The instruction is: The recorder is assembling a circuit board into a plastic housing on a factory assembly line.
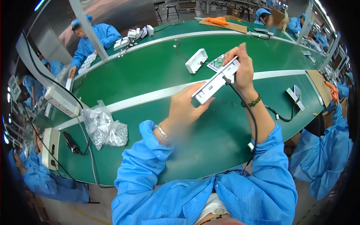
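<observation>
Above the green worktop (204, 142), I hold a long white plastic housing (215, 83) tilted, its right end higher and farther off. My left hand (183, 107) grips the lower left end between thumb and fingers. Around the upper right end is my right hand (242, 69), its thumb pointing up. A black cable (247, 105) leaves the housing near its middle through a thick collar and runs down past my right forearm. Just beyond lies a second white housing (196, 61), with a green circuit board (217, 63) beside it, partly hidden by the piece I hold.
To my left sit a clear bag of small metal parts (108, 127), a black-handled tool (70, 143) and a white power strip (62, 101). At right lies another wired white part (296, 98). A co-worker (90, 41) sits across the green belt (142, 71).
</observation>
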`<state>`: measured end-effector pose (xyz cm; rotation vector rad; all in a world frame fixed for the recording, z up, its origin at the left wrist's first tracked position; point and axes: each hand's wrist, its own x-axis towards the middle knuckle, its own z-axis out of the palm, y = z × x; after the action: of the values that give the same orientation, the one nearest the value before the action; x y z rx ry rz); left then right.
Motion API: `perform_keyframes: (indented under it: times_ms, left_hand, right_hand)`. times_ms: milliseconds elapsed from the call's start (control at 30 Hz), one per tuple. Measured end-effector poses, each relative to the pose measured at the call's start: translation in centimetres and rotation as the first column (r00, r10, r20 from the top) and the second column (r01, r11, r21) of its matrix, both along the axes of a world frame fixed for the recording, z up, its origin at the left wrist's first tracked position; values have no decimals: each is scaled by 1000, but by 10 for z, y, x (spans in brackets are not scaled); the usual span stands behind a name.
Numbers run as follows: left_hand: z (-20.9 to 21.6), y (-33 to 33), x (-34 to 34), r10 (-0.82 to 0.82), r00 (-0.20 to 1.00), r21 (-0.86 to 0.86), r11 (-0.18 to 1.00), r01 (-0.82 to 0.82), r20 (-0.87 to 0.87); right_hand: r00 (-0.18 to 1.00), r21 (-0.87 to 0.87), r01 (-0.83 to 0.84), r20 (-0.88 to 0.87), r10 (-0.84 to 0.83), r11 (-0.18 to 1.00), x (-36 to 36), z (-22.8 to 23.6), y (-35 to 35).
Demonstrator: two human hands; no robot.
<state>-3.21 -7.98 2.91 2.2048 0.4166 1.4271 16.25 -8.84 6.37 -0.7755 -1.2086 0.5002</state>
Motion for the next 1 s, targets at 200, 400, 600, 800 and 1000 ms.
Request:
perform_keyframes:
  times_ms: [200, 400, 600, 800, 1000]
  left_hand:
    - [-2, 0, -2, 4, 987, -202, 979, -37, -158]
    - [13, -13, -9, -40, 985, -444, 895, -39, -169]
    - [11, 0, -8, 200, 950, -208, 945, -251, -240]
    - [-6, 7, -3, -76, 997, -281, 957, 71, -5]
    - [13, -14, -7, -242, 967, -331, 909, 254, 77]
  right_hand:
    - [370, 445, 293, 763, -530, 846, -41, 30, -32]
    - [352, 332, 250, 844, -404, 910, -67, 12, -3]
    - [522, 464, 67, 738, -428, 883, -70, 12, 31]
    - [867, 217, -40, 492, -74, 975, -37, 31, -20]
    - [809, 330, 368, 348, -474, 870, -10, 38, -47]
